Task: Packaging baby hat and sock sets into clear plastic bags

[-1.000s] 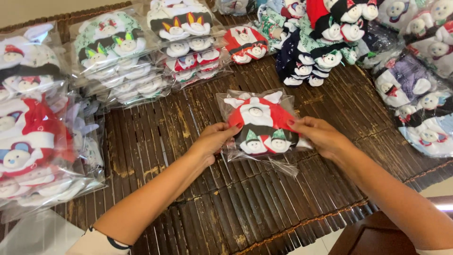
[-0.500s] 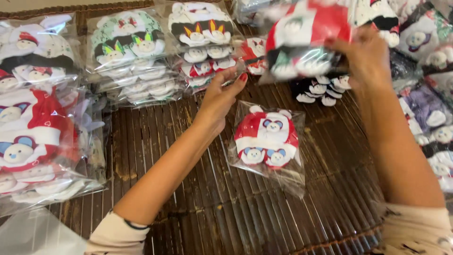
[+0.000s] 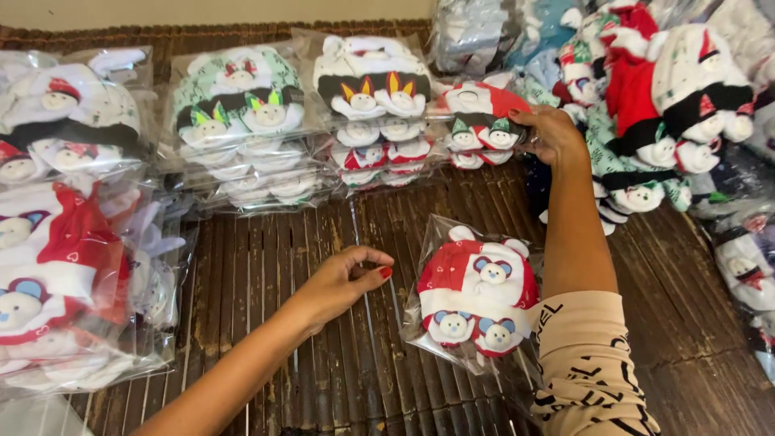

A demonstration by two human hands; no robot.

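Now the right hand (image 3: 553,133), previously at the central packet (image 3: 476,295), grips a packet on the pile (image 3: 484,121) at one o'clock; left hand (image 3: 343,278) fingers rest loose, empty, on the worktop (image 3: 323,363).

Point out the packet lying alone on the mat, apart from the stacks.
It is the red-and-white baby hat set packet, between the left hand and the right forearm; every other packet sits in stacks.

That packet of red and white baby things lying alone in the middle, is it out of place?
Somewhat. The red and white packet lies alone and slightly tilted on the slatted mat, while other packets sit in stacks. Left hand rests beside it; right hand places another packet. Nothing looks damaged.
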